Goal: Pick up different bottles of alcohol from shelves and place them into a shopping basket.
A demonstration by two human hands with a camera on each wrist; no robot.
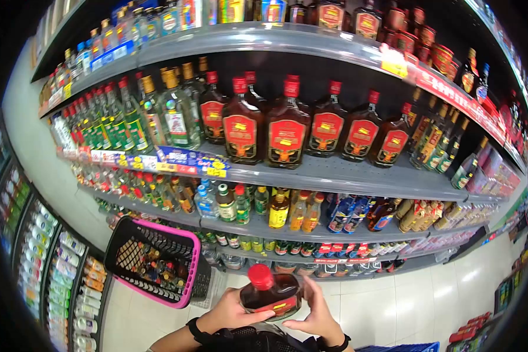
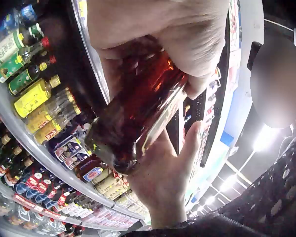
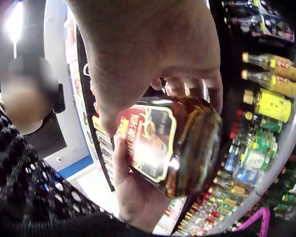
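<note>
Grey metal shelves (image 1: 346,176) stocked with bottles; lower left, a black mesh basket with a pink rim (image 1: 158,225). In front, a flat brown glass bottle with a red cap (image 1: 271,293) lies tilted between the left hand (image 1: 229,314) and the right hand (image 1: 320,317), both curled round it.

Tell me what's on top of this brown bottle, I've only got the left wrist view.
Observer: A red cap tops the liquor bottle; the head view shows it, with the left hand and right hand both gripping the glass.
Operator: Any label?
Observer: Yes, the right wrist view shows a red label with gold edging on its face.
Operator: Anything near the hands?
Observer: In the head view a black shopping basket with a pink rim sits to their left.
</note>
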